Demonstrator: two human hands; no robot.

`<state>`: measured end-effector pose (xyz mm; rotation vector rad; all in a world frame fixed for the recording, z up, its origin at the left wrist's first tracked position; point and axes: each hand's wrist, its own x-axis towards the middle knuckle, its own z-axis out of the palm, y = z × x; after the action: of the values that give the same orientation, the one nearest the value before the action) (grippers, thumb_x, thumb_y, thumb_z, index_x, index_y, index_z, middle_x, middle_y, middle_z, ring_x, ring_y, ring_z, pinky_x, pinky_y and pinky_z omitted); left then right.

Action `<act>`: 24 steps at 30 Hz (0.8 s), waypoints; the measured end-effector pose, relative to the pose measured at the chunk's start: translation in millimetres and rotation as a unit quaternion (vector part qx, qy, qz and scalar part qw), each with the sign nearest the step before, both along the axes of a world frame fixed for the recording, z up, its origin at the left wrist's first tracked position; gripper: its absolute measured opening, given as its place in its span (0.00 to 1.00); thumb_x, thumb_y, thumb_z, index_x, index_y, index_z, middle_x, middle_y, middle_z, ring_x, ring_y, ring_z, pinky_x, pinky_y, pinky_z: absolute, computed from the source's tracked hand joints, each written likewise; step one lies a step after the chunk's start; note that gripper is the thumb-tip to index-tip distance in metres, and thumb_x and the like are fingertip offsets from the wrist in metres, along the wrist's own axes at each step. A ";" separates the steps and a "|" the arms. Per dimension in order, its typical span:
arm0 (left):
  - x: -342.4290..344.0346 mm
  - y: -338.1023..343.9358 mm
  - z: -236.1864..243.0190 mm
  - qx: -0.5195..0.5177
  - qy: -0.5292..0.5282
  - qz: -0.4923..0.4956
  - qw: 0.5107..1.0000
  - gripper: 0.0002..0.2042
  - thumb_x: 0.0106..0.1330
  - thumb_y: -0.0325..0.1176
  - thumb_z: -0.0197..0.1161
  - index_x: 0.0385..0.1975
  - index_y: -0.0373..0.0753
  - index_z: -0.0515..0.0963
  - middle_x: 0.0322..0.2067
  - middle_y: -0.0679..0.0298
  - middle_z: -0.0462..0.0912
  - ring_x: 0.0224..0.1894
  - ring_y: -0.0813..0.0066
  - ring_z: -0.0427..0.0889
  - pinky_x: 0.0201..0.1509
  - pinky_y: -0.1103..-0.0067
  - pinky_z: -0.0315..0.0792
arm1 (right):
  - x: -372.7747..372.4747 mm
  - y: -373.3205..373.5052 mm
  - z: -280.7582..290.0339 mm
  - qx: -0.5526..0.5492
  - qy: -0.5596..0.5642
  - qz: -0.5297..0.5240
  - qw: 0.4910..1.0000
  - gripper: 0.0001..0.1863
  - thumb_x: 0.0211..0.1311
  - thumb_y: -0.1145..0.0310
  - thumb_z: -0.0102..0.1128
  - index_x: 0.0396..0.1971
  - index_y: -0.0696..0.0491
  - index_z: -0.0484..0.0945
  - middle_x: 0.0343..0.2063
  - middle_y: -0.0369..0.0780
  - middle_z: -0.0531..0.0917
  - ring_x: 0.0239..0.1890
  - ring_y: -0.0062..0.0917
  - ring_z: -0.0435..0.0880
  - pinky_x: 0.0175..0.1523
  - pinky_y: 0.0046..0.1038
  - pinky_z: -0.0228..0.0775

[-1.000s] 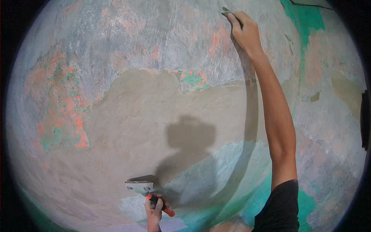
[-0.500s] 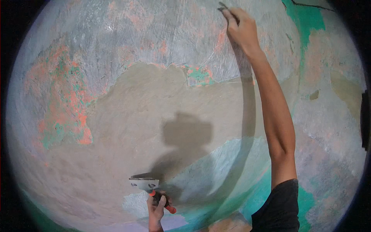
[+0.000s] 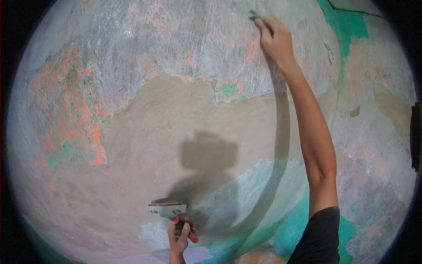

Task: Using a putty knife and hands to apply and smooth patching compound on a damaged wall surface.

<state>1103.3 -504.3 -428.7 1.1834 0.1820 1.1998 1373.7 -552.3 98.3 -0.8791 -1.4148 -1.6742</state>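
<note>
Broadly, wall: a rough plastered wall (image 3: 132,185) fills the whole view, curved by the lens, with open surface on every side of both hands.
Upper wall: scraped grey-white coat with fine scratch lines, flecked with orange and green paint.
Brown patch: a wide, matte, grainy patch of brown plaster (image 3: 176,119) spans the middle; its top edge is ragged and meets the grey coat.
Green areas: smoother teal-green paint (image 3: 290,229) runs along the lower right and again at the top right corner.
Shadow: a dark blocky shadow (image 3: 209,156) lies on the brown patch, between the two hands.
Right arm: bare forearm and black sleeve rise from the lower edge to the top.
Right hand: the right hand (image 3: 276,42) is closed around a small dark scraping tool (image 3: 254,16), pressed to the grey coat near the top edge.
Left hand: the left hand (image 3: 178,237) grips the red-orange handle of a flat metal putty knife (image 3: 167,210), blade up, low in the middle.
</note>
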 end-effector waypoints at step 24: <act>-10.3 0.8 -6.7 -0.009 0.037 -0.018 0.999 0.10 0.69 0.27 0.55 0.47 0.32 0.69 0.28 0.58 0.80 0.28 0.73 0.80 0.34 0.77 0.75 | -43.8 25.7 -38.7 -0.040 -0.001 0.039 0.998 0.08 0.58 0.70 0.57 0.34 0.54 0.82 0.32 0.46 0.81 0.37 0.45 0.79 0.43 0.39 0.71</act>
<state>1093.0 -503.5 -435.3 1.2116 0.2241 1.1215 1329.9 -526.6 59.5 -0.8545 -1.5071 -1.5707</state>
